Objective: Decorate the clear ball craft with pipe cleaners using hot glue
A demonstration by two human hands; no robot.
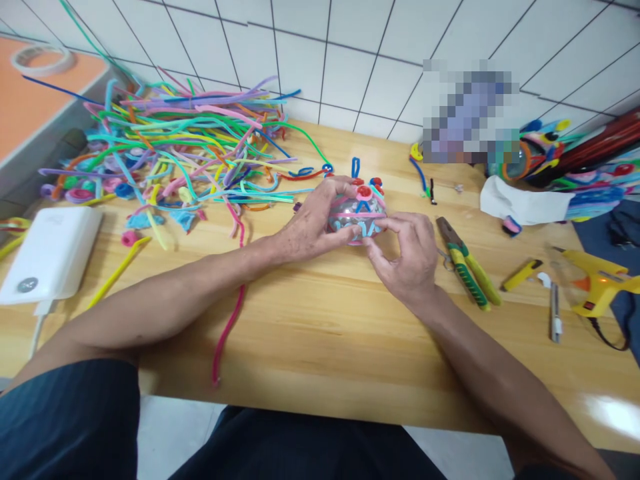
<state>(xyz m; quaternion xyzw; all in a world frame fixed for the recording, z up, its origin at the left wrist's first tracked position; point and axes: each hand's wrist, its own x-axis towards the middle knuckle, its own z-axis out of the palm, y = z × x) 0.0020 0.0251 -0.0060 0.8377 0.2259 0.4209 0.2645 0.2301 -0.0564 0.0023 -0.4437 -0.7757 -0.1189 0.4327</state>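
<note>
A clear, rounded container (345,208) decorated with pipe cleaners sits near the middle of the table. A pink band runs around it, with light blue pieces below and red coils and a blue loop on top. My left hand (310,223) is closed around its left side, thumb along the front. On the right side, the thumb and forefinger of my right hand (413,257) grip the container's lower right edge by the pink band. What lies under the fingertips is hidden.
A heap of colourful pipe cleaners (200,147) lies at the back left, near a white power bank (50,253). One dark pink pipe cleaner (231,327) reaches the front edge. Pliers (465,263), a yellow cutter (521,275) and a yellow glue gun (603,280) lie right. White tiled wall (300,60) behind.
</note>
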